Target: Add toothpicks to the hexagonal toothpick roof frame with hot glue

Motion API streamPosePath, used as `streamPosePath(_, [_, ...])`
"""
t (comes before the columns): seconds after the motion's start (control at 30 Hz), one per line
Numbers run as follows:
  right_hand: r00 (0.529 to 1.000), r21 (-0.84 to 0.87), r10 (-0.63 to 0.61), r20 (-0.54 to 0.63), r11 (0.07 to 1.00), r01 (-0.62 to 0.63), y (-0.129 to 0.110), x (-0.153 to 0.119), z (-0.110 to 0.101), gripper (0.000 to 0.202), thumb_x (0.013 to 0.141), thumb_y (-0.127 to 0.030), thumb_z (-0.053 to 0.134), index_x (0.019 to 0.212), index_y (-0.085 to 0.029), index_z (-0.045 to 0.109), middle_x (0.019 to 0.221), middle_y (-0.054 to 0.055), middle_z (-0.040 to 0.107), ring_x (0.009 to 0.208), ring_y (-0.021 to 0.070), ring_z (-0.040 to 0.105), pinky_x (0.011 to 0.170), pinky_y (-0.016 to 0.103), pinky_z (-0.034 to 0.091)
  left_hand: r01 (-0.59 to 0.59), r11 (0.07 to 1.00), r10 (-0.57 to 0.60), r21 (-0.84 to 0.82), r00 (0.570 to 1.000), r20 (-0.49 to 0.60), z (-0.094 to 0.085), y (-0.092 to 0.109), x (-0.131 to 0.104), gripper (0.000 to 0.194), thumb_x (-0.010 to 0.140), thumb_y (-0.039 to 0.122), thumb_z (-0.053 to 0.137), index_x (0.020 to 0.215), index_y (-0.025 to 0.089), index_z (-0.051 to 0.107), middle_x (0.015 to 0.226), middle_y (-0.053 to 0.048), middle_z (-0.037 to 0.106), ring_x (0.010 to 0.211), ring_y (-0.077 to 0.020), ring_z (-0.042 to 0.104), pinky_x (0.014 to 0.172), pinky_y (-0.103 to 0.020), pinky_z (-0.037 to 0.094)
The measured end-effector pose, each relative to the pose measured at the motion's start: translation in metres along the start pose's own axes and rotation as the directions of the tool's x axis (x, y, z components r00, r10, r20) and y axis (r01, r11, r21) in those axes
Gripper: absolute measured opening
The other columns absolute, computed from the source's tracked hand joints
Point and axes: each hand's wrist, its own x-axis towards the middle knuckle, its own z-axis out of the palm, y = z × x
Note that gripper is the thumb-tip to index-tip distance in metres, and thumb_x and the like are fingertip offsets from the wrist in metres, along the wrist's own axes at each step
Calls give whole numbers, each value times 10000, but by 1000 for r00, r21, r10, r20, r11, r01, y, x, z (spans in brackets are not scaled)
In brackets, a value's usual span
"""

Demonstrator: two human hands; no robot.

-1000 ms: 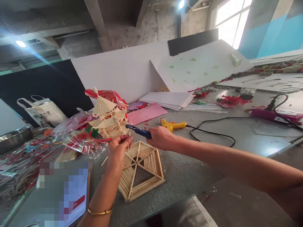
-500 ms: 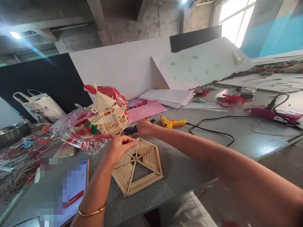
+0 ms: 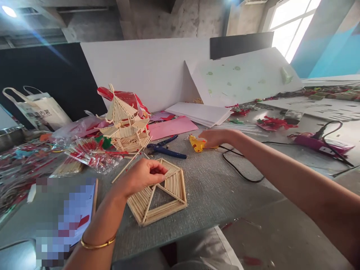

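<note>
Pale wooden sticks make up the hexagonal panel (image 3: 143,198), which lies flat on the grey table (image 3: 208,195), partly covered by the person's left hand (image 3: 143,174). That hand is over the panel's far left part, fingers curled toward the thumb; whether a short stick is pinched there cannot be told. Well apart from it, the right hand (image 3: 215,138) reaches beyond the panel and to its right, laid over the handle of the yellow glue gun (image 3: 197,144); how tightly its fingers close is hidden. Blue-handled cutters (image 3: 170,151) lie just beyond the panel, handles spread.

The step in hand looks to be taking hold of the gun. Doing it well would likely mean wrapping the whole handle, keeping fingers off the nozzle, which may be hot, and lifting clear of the cutters. The black cord (image 3: 253,181) curves to the right of the panel, so its slack is best kept from dragging across the sticks. Light left fingertips should avoid shifting the panel.
</note>
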Motion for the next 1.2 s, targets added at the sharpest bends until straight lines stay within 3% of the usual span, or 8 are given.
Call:
streamPosePath(0.1, [991, -57, -40, 131, 997, 48, 4, -8, 20, 149, 652, -166, 567, 787, -132, 620, 791, 90, 621, 671, 188, 544, 596, 296, 379, 22, 996, -29, -87, 996, -80, 2, 8, 1, 161, 632, 246, 665, 775, 176, 690, 680, -14, 655, 595, -122, 552, 567, -231, 425])
streamPosePath(0.33, [979, -50, -13, -205, 999, 3, 20, -14, 39, 275, 679, -205, 551, 945, -139, 566, 926, 96, 565, 856, 215, 514, 716, 307, 384, 1, 972, -73, -236, 952, -296, 7, 9, 6, 146, 590, 222, 697, 717, 153, 677, 649, -4, 634, 573, -99, 526, 558, -216, 415])
streamPosePath(0.47, [868, 10, 18, -497, 1000, -14, 19, -24, 25, 269, 697, -231, 556, 952, -149, 528, 918, 87, 552, 788, 183, 510, 674, 284, 392, -35, 978, -45, -207, 927, -371, 9, 0, 9, 176, 633, 278, 700, 758, 161, 662, 674, 8, 628, 614, -95, 528, 592, -207, 409])
streamPosePath(0.6, [723, -11, -163, -671, 978, 210, -12, -37, 11, 199, 791, -276, 510, 942, -146, 510, 873, 79, 554, 769, 163, 513, 650, 276, 407, -56, 982, -29, -179, 899, -436, 12, -9, 15, 205, 639, 321, 709, 761, 168, 646, 681, 12, 627, 632, -107, 540, 610, -218, 413])
streamPosePath(0.7, [657, -46, -361, -662, 894, 446, -39, -47, 6, 181, 848, -301, 490, 930, -140, 512, 853, 76, 565, 786, 148, 523, 644, 264, 419, -72, 981, -24, -182, 881, -472, 14, -10, 16, 229, 627, 335, 720, 764, 171, 639, 683, 16, 623, 637, -112, 544, 616, -222, 416])
streamPosePath(0.8, [620, -57, -461, -635, 828, 558, -56, -55, 4, 272, 850, -395, 521, 923, -133, 514, 849, 77, 575, 765, 135, 533, 614, 255, 418, -46, 986, -41, -159, 865, -499, 14, -7, 16, 243, 627, 355, 720, 756, 169, 632, 669, 18, 613, 627, -114, 538, 604, -222, 410])
streamPosePath(0.9, [599, -59, -494, -631, 800, 597, -62, -59, 2, 312, 837, -435, 536, 904, -131, 514, 814, 70, 577, 740, 129, 536, 581, 247, 404, -18, 992, -52, -127, 851, -523, 14, -7, 16, 260, 646, 391, 700, 752, 166, 626, 669, 13, 610, 622, -117, 533, 599, -227, 406])
streamPosePath(1.2, [621, -81, -553, -556, 779, 621, -64, -59, 6, 237, 888, -361, 445, 859, -133, 501, 758, 61, 560, 684, 120, 501, 556, 248, 359, -62, 997, 25, -40, 797, -604, 16, -7, 15, 258, 666, 404, 671, 739, 166, 604, 655, 3, 612, 600, -137, 552, 567, -239, 409])
